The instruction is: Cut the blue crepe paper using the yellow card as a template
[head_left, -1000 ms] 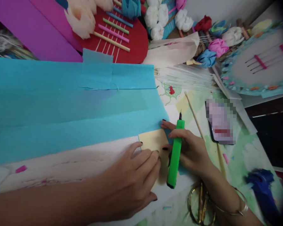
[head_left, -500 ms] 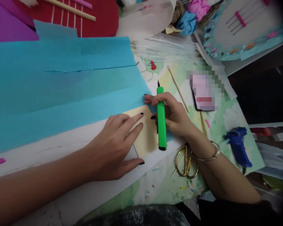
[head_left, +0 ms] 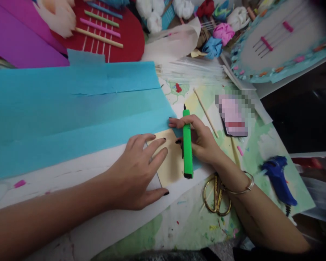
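My left hand (head_left: 141,170) lies with fingers spread over a small cream card (head_left: 170,166), pressing on its left part. My right hand (head_left: 202,139) grips a bright green marker (head_left: 188,145) with a dark pointed tip facing away from me. Fingertips of that hand rest by the card's upper right edge and on a large blue paper sheet (head_left: 57,116). White paper (head_left: 92,163) lies under my left hand. Gold-handled scissors (head_left: 216,199) sit just below my right wrist, their blades hidden.
A blue glue gun (head_left: 279,181) lies at the right, and a pixelated phone (head_left: 233,119) above it. A thin wooden stick (head_left: 205,112) rests beyond my right hand. Paper flowers (head_left: 213,47), a red board (head_left: 133,41) and clear plastic sleeves (head_left: 190,69) fill the back.
The view has tilted up, so more of the paper flowers and red board shows at the back. My left fingers have spread slightly on the card. The green marker stays in my right hand.
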`<state>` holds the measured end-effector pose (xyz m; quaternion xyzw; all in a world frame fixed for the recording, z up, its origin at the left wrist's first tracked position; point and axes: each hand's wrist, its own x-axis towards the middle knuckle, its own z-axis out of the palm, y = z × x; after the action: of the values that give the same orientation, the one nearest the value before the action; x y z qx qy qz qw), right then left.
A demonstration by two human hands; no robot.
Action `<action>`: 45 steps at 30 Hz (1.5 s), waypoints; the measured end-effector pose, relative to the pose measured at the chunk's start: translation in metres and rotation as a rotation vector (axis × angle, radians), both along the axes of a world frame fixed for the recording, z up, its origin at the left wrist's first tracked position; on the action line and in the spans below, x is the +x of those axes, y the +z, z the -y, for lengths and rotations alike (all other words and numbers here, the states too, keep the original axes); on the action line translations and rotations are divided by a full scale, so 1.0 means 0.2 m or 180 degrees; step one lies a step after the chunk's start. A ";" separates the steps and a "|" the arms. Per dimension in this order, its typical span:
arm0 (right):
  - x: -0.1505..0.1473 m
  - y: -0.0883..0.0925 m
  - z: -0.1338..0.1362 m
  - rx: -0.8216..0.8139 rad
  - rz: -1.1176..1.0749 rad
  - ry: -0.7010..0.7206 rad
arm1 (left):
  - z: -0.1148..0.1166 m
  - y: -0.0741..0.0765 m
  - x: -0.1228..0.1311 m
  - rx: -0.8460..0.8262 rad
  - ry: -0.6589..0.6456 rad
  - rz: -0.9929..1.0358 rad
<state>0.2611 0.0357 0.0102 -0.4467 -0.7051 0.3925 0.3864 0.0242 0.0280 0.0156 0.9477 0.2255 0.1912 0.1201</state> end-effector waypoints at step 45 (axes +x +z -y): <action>-0.24 0.08 -0.08 -0.1078 -0.0685 -0.0996 | 0.08 -0.04 0.00 0.0634 0.0090 -0.0169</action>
<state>0.2130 0.0520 0.0260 -0.5644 -0.5063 0.4858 0.4349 0.0240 0.0117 0.0072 0.9564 0.2219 0.1892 0.0165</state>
